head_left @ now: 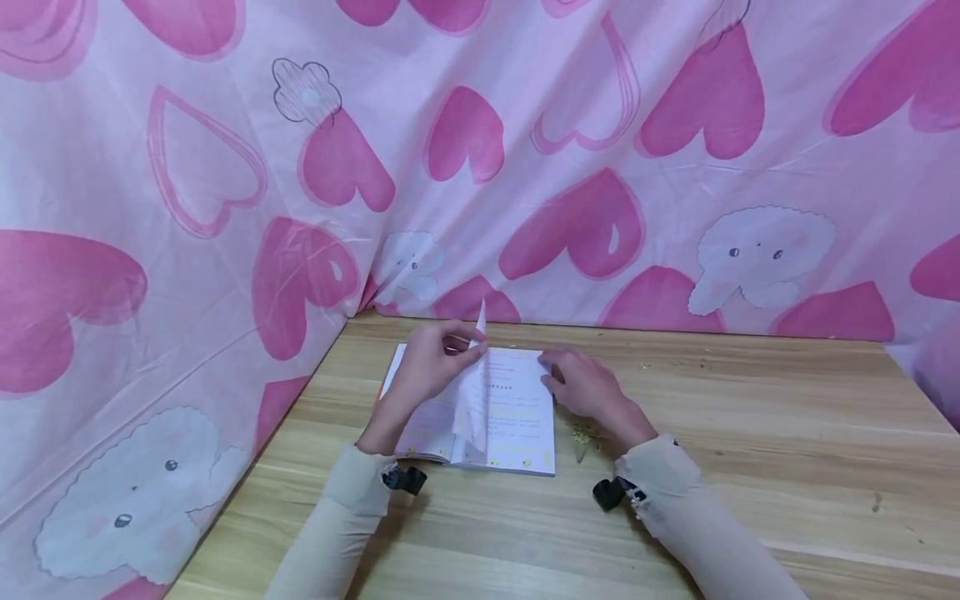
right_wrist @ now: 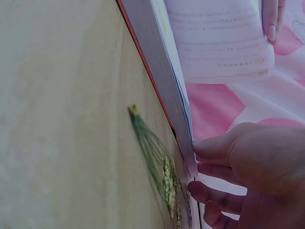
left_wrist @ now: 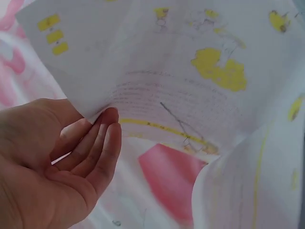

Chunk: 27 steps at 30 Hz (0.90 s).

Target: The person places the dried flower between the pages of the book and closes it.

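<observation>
A person in pale long sleeves [head_left: 333,517] sits two bare hands to an open paperback book [head_left: 519,425] on a wood-grain bench, the volume lying flat close to the far left corner, nearer the left edge than the right. The left hand [head_left: 435,357] pinches a single raised page [head_left: 471,404] between thumb and fingers near its outer edge; the sheet stands up from the spine and curves, showing lines of print, yellow blocks and small drawings. The right hand [head_left: 588,383], its fingers loosely bent and gripping nothing, rests at the book's far right corner, thumb against the edge of the pages. A reddish cover edge shows beneath the page block. Just right of the book, by the right forearm, a small bundle of green stems with pale flower heads [right_wrist: 167,176] lies on the bench [head_left: 750,450]. Black wrist mounts [head_left: 406,480] sit at both cuffs. Pink fabric printed with hearts and white fluffy characters [head_left: 761,254] hangs along the bench's far and left edges.
</observation>
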Available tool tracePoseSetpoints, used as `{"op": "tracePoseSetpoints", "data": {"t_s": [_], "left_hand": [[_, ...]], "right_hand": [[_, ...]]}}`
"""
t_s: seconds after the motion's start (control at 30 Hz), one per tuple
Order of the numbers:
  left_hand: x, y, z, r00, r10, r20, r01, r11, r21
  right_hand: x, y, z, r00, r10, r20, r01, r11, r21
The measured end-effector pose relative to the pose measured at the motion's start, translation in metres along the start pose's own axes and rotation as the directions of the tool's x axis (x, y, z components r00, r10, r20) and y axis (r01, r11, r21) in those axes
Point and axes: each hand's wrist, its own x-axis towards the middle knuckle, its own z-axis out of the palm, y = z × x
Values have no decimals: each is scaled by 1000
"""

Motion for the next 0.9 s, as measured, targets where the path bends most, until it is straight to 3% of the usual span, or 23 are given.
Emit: {"op": "tracePoseSetpoints", "data": {"t_s": [0.2,0.4,0.53,0.67,0.77,0.9], "left_hand": [[1,-8,-24,998,-38,-47,39,999,32],[-2,-23,-45,994,-76,78,70,994,79],[-1,-35,-51,986,-103,129,81,983,167],[-2,-46,-54,971,-191,146,144,947,286],[-3,-54,-55,944,-290,155,219,906,361],[-3,-63,-55,913,-373,165,276,863,423]], "right_hand": [[1,-1,0,1000,-9,-9,9,1000,1],[0,0,1,1000,1,4,-1,1000,8],[1,2,1,1000,6,6,-6,1000,11],[1,2,2,1000,6,4,-6,1000,8],[1,2,2,1000,7,0,-7,1000,9],[2,2,2,1000,6,-1,-6,1000,15]]}}
